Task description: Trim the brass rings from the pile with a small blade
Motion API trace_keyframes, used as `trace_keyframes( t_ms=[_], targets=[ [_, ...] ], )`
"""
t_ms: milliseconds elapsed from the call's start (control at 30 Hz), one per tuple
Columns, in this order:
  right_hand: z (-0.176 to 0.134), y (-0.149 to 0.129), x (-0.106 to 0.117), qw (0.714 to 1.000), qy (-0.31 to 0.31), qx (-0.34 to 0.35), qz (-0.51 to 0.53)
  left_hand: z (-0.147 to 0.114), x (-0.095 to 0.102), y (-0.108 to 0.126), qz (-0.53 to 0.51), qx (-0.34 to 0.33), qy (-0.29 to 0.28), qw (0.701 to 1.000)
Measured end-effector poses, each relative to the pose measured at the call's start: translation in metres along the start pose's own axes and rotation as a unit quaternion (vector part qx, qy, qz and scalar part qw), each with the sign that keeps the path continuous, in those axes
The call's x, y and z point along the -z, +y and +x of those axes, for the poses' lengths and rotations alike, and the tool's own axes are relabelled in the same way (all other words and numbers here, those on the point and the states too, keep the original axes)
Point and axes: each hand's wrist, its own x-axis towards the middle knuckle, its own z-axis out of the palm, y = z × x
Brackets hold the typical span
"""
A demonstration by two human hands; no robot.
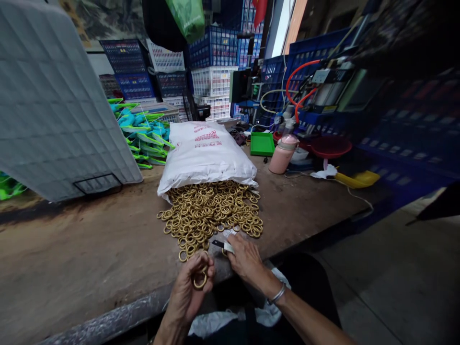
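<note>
Several gold-coloured rings (200, 279) are in my left hand (190, 287), its fingers curled around them near the table's front edge. My right hand (247, 261) grips a small cutter-like tool (223, 246) with a white body and a dark, flat tip pointing left. Most of its handle is hidden under my fingers. Just beyond both hands lies a heap of gold-coloured rings (212, 208). The heap spreads from the mouth of a white sack (212, 153) with red print, which lies on its side. A ring or two lie close to my right fingertips.
The brown table (89, 258) has a plastic-wrapped front edge. A large grey panel (64, 105) stands at left, beside green and blue plastic pieces (143, 134). Right of the sack are a green tray (262, 144), a pink bottle (283, 154) and a yellow scoop (359, 179). Stacked crates (213, 48) stand behind.
</note>
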Motion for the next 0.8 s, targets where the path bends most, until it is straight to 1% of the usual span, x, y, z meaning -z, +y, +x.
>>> trace_keyframes(
  t_ms=[133,233,300,367,433,533,633,667,700,733,767,800],
  targets=[
    [0.006,0.006,0.001,0.999,0.015,0.004,0.045,0.002,0.001,-0.004,-0.002,0.007,0.031,0.999],
    [0.013,0.005,0.007,0.991,0.010,-0.021,0.134,0.005,0.000,-0.009,0.060,-0.022,0.029,0.998],
    [0.017,0.002,0.013,0.975,0.002,-0.033,0.218,0.009,0.001,-0.013,0.130,-0.056,0.048,0.989],
    [0.017,-0.003,0.020,0.949,-0.018,-0.035,0.311,0.015,0.003,-0.017,0.209,-0.096,0.070,0.971],
    [0.015,-0.009,0.026,0.916,-0.058,-0.038,0.396,0.019,0.004,-0.021,0.274,-0.141,0.076,0.948],
    [0.010,-0.018,0.035,0.864,-0.132,-0.077,0.479,0.019,0.003,-0.023,0.326,-0.196,0.050,0.923],
    [0.006,-0.023,0.037,0.811,-0.191,-0.128,0.538,0.014,-0.001,-0.020,0.369,-0.229,0.018,0.901],
    [0.006,-0.024,0.036,0.797,-0.206,-0.138,0.551,0.012,-0.002,-0.018,0.385,-0.239,0.009,0.891],
    [0.005,-0.025,0.036,0.788,-0.215,-0.143,0.559,0.011,-0.002,-0.017,0.403,-0.247,0.004,0.881],
    [0.005,-0.024,0.035,0.788,-0.213,-0.145,0.559,0.011,-0.002,-0.016,0.424,-0.256,0.003,0.869],
    [0.006,-0.024,0.034,0.797,-0.203,-0.142,0.550,0.011,-0.002,-0.015,0.446,-0.267,0.008,0.855],
    [0.006,-0.023,0.033,0.813,-0.184,-0.134,0.536,0.011,0.000,-0.014,0.468,-0.279,0.017,0.838]
  ],
)
